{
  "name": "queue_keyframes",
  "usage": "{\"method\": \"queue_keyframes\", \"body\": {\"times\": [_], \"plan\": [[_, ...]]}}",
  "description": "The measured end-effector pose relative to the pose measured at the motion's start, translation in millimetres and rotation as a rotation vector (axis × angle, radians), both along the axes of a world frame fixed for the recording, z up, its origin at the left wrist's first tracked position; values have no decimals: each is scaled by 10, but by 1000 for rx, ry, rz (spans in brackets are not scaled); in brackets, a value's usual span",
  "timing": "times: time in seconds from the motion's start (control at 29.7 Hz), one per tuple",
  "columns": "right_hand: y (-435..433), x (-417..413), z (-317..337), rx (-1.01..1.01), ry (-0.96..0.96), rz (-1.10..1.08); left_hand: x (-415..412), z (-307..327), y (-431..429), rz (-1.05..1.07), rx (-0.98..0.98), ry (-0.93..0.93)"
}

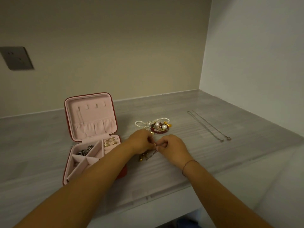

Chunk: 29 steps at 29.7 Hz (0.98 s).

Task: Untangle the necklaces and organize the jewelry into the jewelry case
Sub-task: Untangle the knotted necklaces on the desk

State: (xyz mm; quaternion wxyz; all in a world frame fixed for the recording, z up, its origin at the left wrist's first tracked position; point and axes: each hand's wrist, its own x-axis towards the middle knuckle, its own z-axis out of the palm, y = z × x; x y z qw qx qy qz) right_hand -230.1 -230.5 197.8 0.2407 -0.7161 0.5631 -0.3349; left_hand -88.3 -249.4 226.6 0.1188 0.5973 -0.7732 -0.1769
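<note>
My left grip [141, 142] and right grip [172, 148] both pinch one tangled clump of chains [148, 155], midway along the tabletop [148, 178]. Just behind sits one heap of beaded jewelry [156, 126]. One open jewelry case [92, 119] lies toward the left edge. One straightened silver necklace [209, 125] lies toward the right edge.

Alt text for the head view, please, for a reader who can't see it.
Left hand and right hand pinch a tangled chain over a grey counter. An open pink jewelry case sits left of them, a bead pile behind, a laid-out silver necklace right.
</note>
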Motion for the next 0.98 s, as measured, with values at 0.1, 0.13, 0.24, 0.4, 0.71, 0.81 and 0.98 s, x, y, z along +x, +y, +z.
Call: {"method": "queue_keyframes", "body": {"times": [0.1,0.13,0.24,0.4,0.71,0.81,0.98], "plan": [[22,-144,57,89,-363,44,-19,54,13,9,53,272],[31,-211,81,124,-498,65,-43,95,35,12,91,437],[100,-398,155,237,-719,141,-189,211,105,-3,192,818],[126,-605,187,239,-779,184,-518,372,87,0,212,1014],[-15,-797,121,127,-609,128,-855,570,-89,9,316,1366],[-45,-805,85,119,-597,165,-886,523,-105,23,406,1467],[-82,-796,45,80,-632,167,-832,377,-163,106,473,1551]]}}
